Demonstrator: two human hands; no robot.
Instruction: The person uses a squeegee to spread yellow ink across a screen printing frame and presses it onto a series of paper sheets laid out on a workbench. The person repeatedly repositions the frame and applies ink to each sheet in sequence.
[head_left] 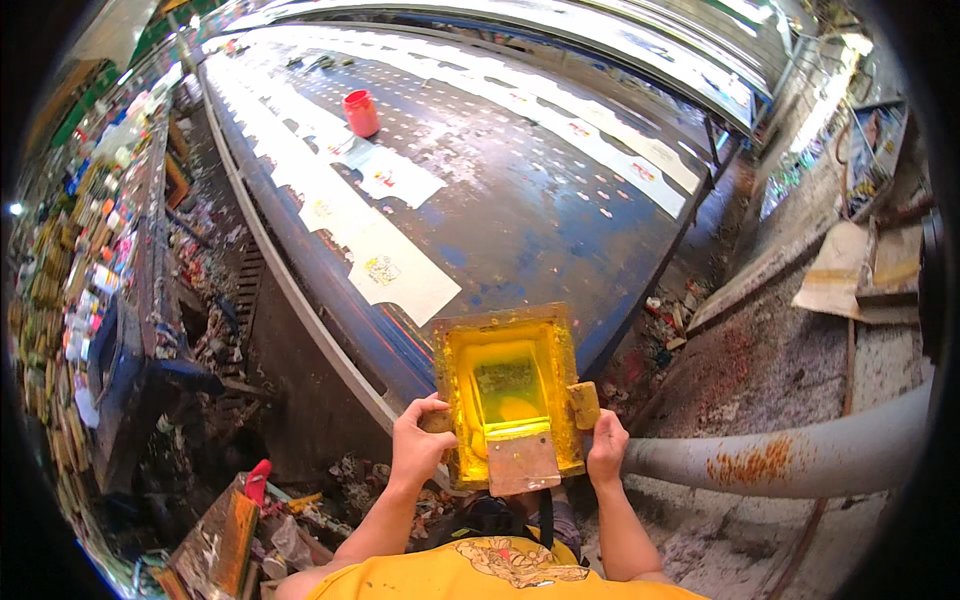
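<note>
Gripping a rectangular, ink-caked yellow printing screen (508, 395), the left hand (418, 447) curls closed on its left handle; the right hand (606, 447) clasps the right edge, apparently below a crusted handle block. Frame sits between both hands, above the blue-stained table (520, 210).

Item: screen-printing frame (508, 400)
Shape: rectangular, with raised borders and side handles
Colour: yellow-stained all over; the mesh centre is glowing yellow with a darker greenish patch
Contents: flat squeegee (522, 462) lying in the near end, blade smeared brownish
Pose: held level, long axis pointing away
Location: just off the near end of the long surface (520, 200), in the air
</note>
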